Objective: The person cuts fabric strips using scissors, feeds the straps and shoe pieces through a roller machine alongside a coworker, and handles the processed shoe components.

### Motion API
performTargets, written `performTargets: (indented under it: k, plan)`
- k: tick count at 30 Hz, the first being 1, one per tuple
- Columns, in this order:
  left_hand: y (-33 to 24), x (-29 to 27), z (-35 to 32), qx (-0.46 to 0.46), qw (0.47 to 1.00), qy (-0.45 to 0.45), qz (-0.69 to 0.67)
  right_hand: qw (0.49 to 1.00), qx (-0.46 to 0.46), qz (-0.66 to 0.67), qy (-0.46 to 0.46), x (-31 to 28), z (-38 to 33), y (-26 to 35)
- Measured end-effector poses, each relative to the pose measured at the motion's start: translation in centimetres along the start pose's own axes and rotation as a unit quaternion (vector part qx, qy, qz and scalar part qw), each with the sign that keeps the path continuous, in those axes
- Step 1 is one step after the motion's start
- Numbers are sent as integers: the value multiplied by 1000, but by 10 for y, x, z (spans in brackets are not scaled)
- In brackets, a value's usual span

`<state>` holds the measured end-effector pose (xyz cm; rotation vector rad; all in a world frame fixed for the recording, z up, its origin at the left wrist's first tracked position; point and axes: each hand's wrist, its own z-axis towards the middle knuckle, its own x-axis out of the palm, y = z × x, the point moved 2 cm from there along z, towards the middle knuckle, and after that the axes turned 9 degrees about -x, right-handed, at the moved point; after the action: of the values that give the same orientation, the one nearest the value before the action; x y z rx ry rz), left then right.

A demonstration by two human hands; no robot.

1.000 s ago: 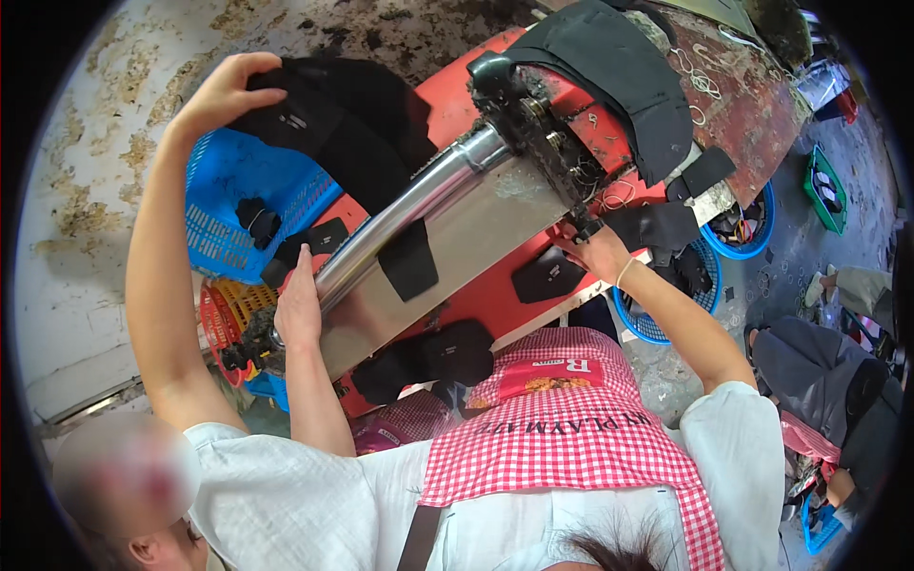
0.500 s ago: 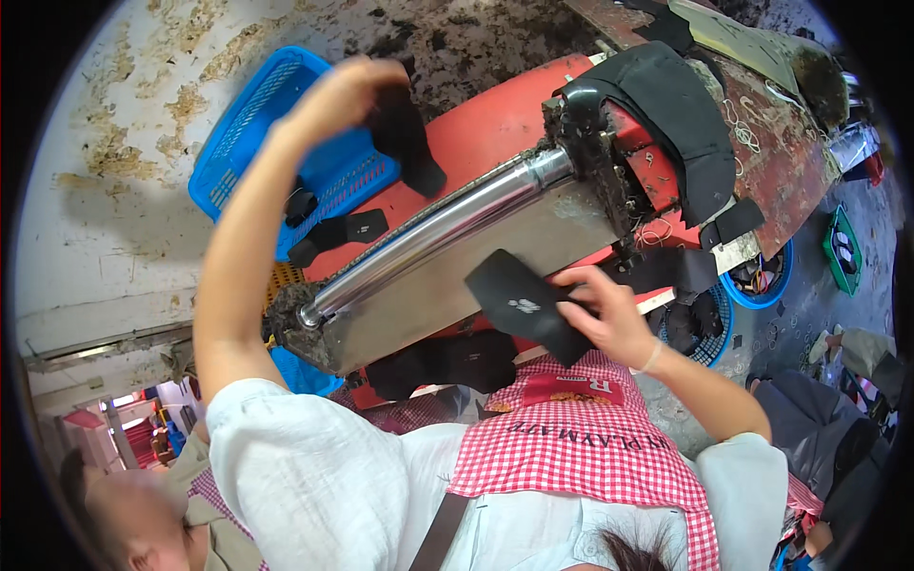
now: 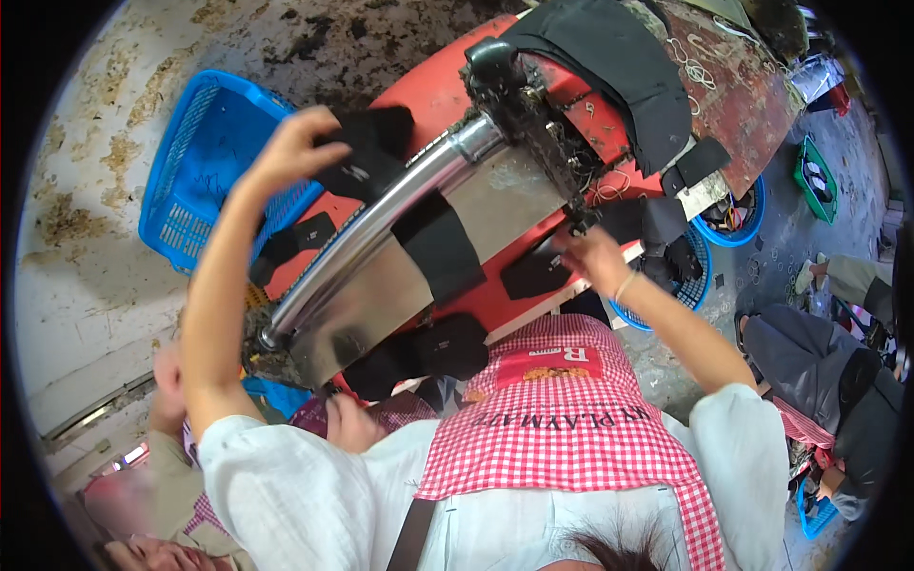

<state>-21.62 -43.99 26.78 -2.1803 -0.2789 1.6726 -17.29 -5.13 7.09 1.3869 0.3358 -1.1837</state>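
Observation:
My left hand [image 3: 293,152] is beyond the shiny metal roller [image 3: 400,205], thumb apart from the fingers, beside a dark flat piece [image 3: 367,157] with a pale mark. Whether it touches the piece is unclear. Under the roller, another black flat piece [image 3: 440,249] lies across the metal plate [image 3: 371,295]. My right hand [image 3: 598,264] is at the near right of the machine, its fingers blurred at the edge of a black piece [image 3: 533,271] on the red surface; I cannot tell if they grip it. More black pieces [image 3: 428,352] lie along the near edge.
A blue basket [image 3: 164,205] stands at the far left. Blue round baskets [image 3: 700,290] with dark scraps are at the right. A black padded sheet [image 3: 619,76] covers the machine's right end. A co-worker's hand [image 3: 352,425] is near the machine's left front.
The black piece from my right hand is now on the plate under the roller. My right hand has moved to another piece. My left hand has come down toward the roller.

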Motion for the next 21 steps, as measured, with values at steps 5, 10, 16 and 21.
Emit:
performTargets:
  k: [5, 10, 16, 21]
  plan:
    - [-12, -75, 17, 105, 986, -64, 111, 989, -81, -119, 40, 5, -5, -40]
    - [26, -137, 5, 34, 960, -142, 237, 993, -82, -66, 48, 3, -1, -36]
    - [6, -163, 19, -37, 933, -190, 305, 990, -66, -83, 89, 12, -11, -54]
    - [-2, -122, 19, -18, 937, -196, 288, 991, -129, -11, 29, -30, 0, -22]
